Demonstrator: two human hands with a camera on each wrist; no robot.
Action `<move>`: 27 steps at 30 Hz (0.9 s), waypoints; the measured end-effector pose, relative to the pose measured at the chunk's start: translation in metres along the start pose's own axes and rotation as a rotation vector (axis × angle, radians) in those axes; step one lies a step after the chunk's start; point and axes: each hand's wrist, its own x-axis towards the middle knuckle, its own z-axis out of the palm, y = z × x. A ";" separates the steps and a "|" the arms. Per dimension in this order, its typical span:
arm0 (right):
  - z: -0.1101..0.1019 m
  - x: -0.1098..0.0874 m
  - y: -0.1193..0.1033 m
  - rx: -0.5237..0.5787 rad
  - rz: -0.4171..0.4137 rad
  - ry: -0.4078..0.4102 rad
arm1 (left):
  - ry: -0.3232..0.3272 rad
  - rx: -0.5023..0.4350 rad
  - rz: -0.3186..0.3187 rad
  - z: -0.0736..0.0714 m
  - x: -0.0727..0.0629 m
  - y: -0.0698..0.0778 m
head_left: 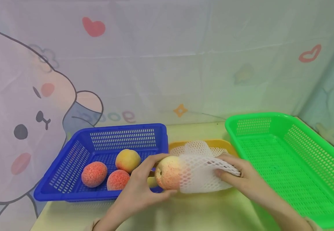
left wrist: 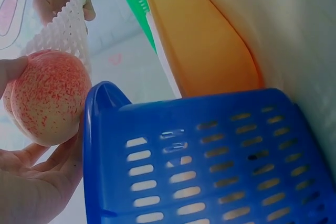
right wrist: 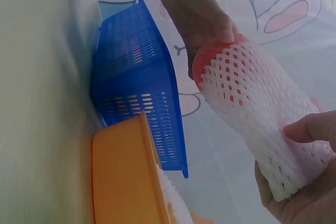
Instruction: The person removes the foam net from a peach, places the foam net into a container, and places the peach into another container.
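Between both hands a peach (head_left: 168, 173) is held above the table, partly inside a white foam net sleeve (head_left: 201, 173). My left hand (head_left: 139, 183) grips the bare end of the peach, thumb below and fingers above in the head view. My right hand (head_left: 242, 171) pinches the far end of the sleeve between thumb and fingers. In the right wrist view the net (right wrist: 262, 114) covers one side of the peach (right wrist: 207, 61) and hangs slack beyond it. The left wrist view shows the peach's (left wrist: 52, 95) red-speckled, uncovered side.
A blue basket (head_left: 103, 195) at left holds several peaches, among them a red one (head_left: 94, 174) and a yellow one (head_left: 128, 160). Behind the hands stands an orange basket (head_left: 220, 143) with more white foam nets (head_left: 197, 148). A green basket (head_left: 276, 160) stands at right.
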 end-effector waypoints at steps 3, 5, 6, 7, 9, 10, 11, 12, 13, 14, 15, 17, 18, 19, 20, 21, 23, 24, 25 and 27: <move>-0.003 0.001 -0.001 -0.030 -0.016 0.032 | 0.025 0.045 -0.009 -0.002 0.000 -0.001; -0.004 0.001 -0.001 -0.054 -0.003 0.062 | 0.034 0.059 -0.028 -0.004 0.000 -0.002; -0.006 0.001 -0.002 -0.062 0.007 0.075 | 0.036 0.065 -0.039 -0.005 0.000 -0.002; -0.007 0.001 -0.002 -0.069 0.018 0.086 | 0.037 0.070 -0.049 -0.006 0.000 -0.002; -0.009 0.001 -0.003 -0.077 0.049 0.099 | 0.035 0.076 -0.070 -0.009 0.000 -0.002; -0.011 0.001 -0.003 -0.079 0.069 0.103 | 0.034 0.083 -0.081 -0.010 0.000 -0.002; -0.012 0.001 -0.004 -0.073 0.091 0.103 | 0.033 0.088 -0.092 -0.011 0.000 -0.002; -0.013 0.001 -0.005 -0.075 0.111 0.107 | 0.033 0.091 -0.098 -0.013 0.000 -0.003; -0.014 0.001 -0.006 -0.071 0.137 0.110 | 0.033 0.098 -0.101 -0.014 0.000 -0.003; -0.015 0.001 -0.007 -0.066 0.161 0.116 | 0.034 0.105 -0.104 -0.016 0.000 -0.003; -0.016 0.001 -0.008 -0.057 0.186 0.121 | 0.035 0.114 -0.105 -0.018 0.001 -0.003; -0.016 0.001 -0.009 -0.045 0.223 0.140 | 0.035 0.129 -0.102 -0.021 0.001 -0.003; -0.017 0.001 -0.009 -0.045 0.234 0.153 | 0.034 0.141 -0.102 -0.023 0.001 -0.003; -0.017 0.001 -0.008 -0.039 0.241 0.166 | 0.032 0.154 -0.103 -0.024 0.001 -0.002; -0.017 0.002 -0.008 -0.041 0.240 0.181 | 0.030 0.168 -0.108 -0.026 0.001 -0.002; -0.017 0.002 -0.007 -0.048 0.240 0.197 | 0.026 0.189 -0.116 -0.028 0.000 -0.002; -0.016 0.002 -0.006 -0.075 0.234 0.236 | 0.013 0.219 -0.132 -0.031 0.000 -0.001; -0.016 0.003 -0.006 -0.094 0.231 0.258 | 0.005 0.235 -0.135 -0.032 0.000 -0.001; -0.015 0.003 -0.006 -0.115 0.228 0.279 | -0.002 0.248 -0.135 -0.034 0.000 0.000; -0.013 0.004 -0.006 -0.157 0.226 0.321 | -0.015 0.277 -0.129 -0.037 0.000 0.000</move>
